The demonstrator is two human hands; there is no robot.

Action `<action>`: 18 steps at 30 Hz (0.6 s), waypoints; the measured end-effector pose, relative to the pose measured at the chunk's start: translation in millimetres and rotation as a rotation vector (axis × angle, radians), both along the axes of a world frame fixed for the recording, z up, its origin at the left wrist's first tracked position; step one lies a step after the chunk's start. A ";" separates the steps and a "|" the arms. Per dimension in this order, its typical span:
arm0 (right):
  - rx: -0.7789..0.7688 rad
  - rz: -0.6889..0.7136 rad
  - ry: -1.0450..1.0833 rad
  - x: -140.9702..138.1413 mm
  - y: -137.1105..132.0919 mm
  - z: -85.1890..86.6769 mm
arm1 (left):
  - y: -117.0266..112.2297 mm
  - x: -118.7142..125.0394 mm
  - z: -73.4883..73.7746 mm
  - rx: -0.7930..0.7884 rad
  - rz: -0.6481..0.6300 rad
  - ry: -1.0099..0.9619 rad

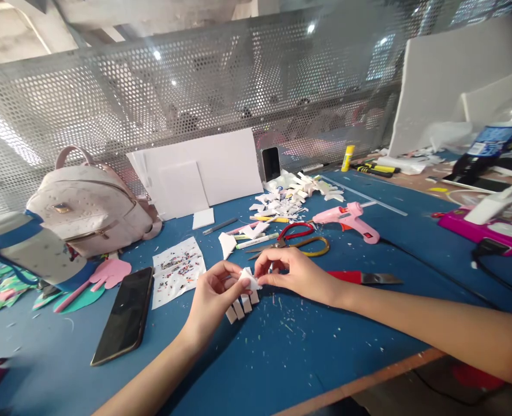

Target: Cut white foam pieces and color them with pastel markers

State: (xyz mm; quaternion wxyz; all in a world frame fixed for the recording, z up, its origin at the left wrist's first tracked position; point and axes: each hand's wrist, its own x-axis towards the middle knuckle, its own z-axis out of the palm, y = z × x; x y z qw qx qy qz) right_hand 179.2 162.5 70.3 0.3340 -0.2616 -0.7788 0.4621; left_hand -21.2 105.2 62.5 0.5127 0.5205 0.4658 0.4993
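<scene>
My left hand (213,294) and my right hand (288,271) meet over the blue table (281,352), both pinching a small white foam piece (250,279) between the fingertips. Just under the hands, several small white foam blocks (242,306) stand in a short row on the table. A pair of scissors (296,237) with red and yellow handles lies right behind my right hand. A pink glue gun (348,219) rests farther back to the right.
A black phone (126,315) lies at the left. A pink backpack (89,208), white foam boards (204,170), a heap of foam scraps (290,196), a red-handled knife (363,278), a glue stick (348,158) and a speckled paper sheet (178,270) surround the hands.
</scene>
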 end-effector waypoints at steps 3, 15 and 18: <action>-0.051 0.015 0.021 -0.6 1.4 -2.7 | 0.2 -0.7 -2.5 0.001 0.001 -0.013; -0.030 0.019 0.066 -0.4 -2.7 1.7 | 1.0 -1.8 -6.0 -0.016 0.044 -0.093; -0.010 0.017 0.073 0.2 -2.3 0.8 | 1.0 -2.3 -6.1 -0.011 0.054 -0.102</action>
